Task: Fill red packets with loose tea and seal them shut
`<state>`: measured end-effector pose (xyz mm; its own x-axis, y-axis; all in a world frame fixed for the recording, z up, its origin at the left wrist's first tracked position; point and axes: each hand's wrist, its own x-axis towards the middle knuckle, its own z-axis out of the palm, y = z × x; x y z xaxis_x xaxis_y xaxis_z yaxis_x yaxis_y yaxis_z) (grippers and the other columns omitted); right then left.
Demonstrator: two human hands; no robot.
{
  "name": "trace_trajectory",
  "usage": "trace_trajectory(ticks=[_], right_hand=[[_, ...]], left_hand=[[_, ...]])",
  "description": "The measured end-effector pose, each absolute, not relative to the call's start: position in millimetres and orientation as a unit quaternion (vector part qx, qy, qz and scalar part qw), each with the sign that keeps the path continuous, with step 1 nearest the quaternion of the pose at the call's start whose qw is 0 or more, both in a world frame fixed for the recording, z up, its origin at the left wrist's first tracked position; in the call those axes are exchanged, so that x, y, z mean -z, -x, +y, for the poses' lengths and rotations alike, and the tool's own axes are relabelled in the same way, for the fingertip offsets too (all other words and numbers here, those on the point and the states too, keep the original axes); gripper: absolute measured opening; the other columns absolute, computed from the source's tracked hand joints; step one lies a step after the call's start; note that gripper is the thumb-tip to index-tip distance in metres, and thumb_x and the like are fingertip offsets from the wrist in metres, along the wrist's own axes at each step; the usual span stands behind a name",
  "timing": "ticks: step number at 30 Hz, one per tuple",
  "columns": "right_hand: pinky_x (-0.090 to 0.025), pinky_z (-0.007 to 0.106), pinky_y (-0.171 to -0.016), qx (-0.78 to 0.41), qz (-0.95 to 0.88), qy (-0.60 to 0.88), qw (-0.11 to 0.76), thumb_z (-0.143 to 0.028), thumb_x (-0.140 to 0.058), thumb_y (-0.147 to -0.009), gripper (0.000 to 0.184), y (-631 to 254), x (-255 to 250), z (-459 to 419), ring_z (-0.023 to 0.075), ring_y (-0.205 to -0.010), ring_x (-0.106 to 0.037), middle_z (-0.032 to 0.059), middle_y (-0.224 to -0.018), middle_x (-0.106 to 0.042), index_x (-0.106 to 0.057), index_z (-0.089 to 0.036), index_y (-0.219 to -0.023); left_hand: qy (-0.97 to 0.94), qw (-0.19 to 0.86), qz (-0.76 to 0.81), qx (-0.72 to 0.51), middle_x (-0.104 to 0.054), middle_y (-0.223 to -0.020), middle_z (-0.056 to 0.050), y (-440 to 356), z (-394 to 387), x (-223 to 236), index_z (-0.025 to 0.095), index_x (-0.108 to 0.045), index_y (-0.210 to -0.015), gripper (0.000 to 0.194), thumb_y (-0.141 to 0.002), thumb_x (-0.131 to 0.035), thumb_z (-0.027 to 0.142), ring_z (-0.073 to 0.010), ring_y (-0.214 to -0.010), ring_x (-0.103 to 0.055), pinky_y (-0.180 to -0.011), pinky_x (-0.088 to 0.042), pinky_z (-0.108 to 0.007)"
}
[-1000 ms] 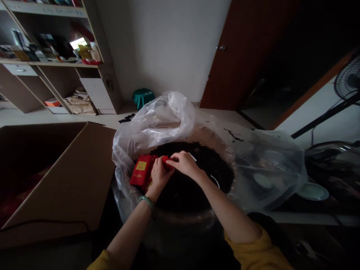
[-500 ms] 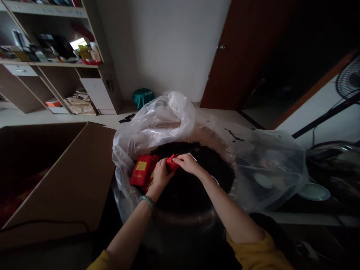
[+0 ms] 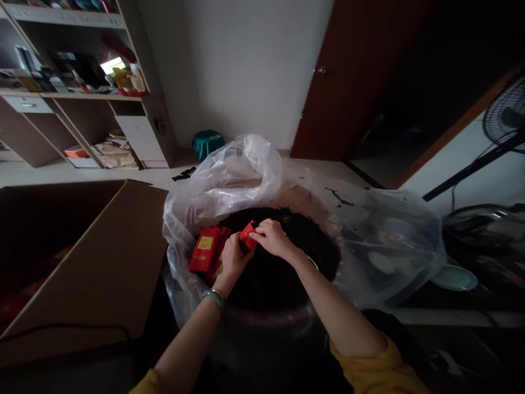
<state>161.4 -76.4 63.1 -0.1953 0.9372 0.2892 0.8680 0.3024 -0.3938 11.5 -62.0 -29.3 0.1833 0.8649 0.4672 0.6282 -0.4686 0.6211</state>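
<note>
Over a round tub lined with a clear plastic bag, my two hands meet at a small red packet. My left hand is wrapped round its lower part. The fingers of my right hand pinch the packet near its top edge. Below them lies a mass of dark loose material, like dry leaves. Several more red packets, one with a yellow label, rest on the left side of it. A white rim of something shows behind my right forearm.
An open cardboard box with red things inside stands at the left. To the right are a plastic sheet, a pale dish and a fan. A green-covered bin sits by the wall.
The red packet now stands more upright, with more of its top showing. My right hand has shifted slightly left and up; my left hand still grips the packet.
</note>
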Motion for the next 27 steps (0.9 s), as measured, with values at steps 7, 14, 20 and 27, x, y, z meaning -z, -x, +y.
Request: trace_trajectory(ticks=[7,14,20,27], right_hand=[[-0.037,0.023,-0.060,-0.237,-0.727,0.577,0.288,-0.031,-0.047,-0.091,0.034,-171,-57,-73,0.0127,-0.059,-0.053,-0.0015,-0.059,-0.062,-0.068,-0.016,-0.068],[-0.038,0.034,-0.086,-0.058,-0.735,0.650,0.184,-0.039,-0.060,-0.084,0.025,-158,-67,-78,0.0208,-0.084,-0.061,0.0074,-0.078,-0.070,-0.069,-0.017,-0.078],[-0.034,0.041,-0.099,-0.121,-0.753,0.627,0.160,-0.026,-0.049,-0.093,0.026,-155,-66,-79,0.0214,-0.111,-0.058,0.0082,-0.095,-0.072,-0.071,-0.019,-0.080],[-0.044,0.039,-0.092,-0.066,-0.749,0.599,0.276,-0.023,-0.071,-0.077,0.006,-189,-69,-75,0.0235,-0.100,-0.062,0.0091,-0.090,-0.072,-0.073,-0.018,-0.076]], left_hand=[[-0.772,0.164,0.464,-0.402,-0.063,-0.103,-0.007,-9,-61,30,0.022,-0.050,-0.113,0.047,-0.070,-0.070,0.028,-0.0246,-0.093,-0.059,-0.082,-0.048,-0.038],[-0.772,0.185,0.424,-0.436,-0.062,-0.108,-0.010,-10,-64,30,0.018,-0.048,-0.121,0.056,-0.074,-0.069,0.040,-0.0246,-0.096,-0.058,-0.085,-0.046,-0.040],[-0.798,0.222,0.374,-0.418,-0.054,-0.126,-0.015,-9,-64,33,0.019,-0.036,-0.136,0.075,-0.072,-0.070,0.040,-0.0288,-0.113,-0.052,-0.097,-0.042,-0.045],[-0.801,0.062,0.472,-0.363,-0.034,-0.147,-0.015,-15,-72,29,0.022,-0.048,-0.134,0.069,-0.068,-0.058,0.005,-0.0394,-0.141,-0.016,-0.109,-0.023,-0.061]])
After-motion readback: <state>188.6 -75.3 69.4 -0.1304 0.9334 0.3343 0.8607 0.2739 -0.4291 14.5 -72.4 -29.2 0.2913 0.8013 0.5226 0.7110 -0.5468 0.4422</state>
